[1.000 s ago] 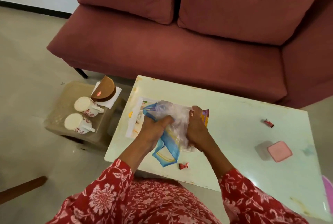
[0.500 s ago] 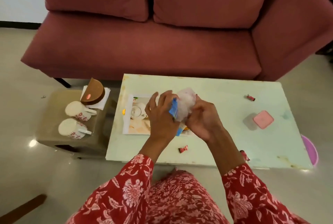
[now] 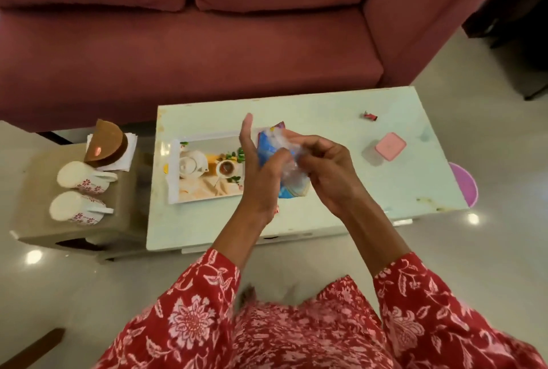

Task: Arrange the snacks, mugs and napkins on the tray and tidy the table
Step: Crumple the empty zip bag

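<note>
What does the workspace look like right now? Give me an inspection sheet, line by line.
Surface: pale green table, stained along its edges.
Job's things: printed tray on the table's left part; two white mugs lying on their sides and a brown napkin holder with white napkins on the side stool.
Clutter: red candy wrapper and pink-lidded box on the table's right part.
Grippers: left hand and right hand together crumple a clear and blue plastic bag above the table.
Cables: nothing seen.
Surroundings: red sofa behind; purple object on the floor.
</note>
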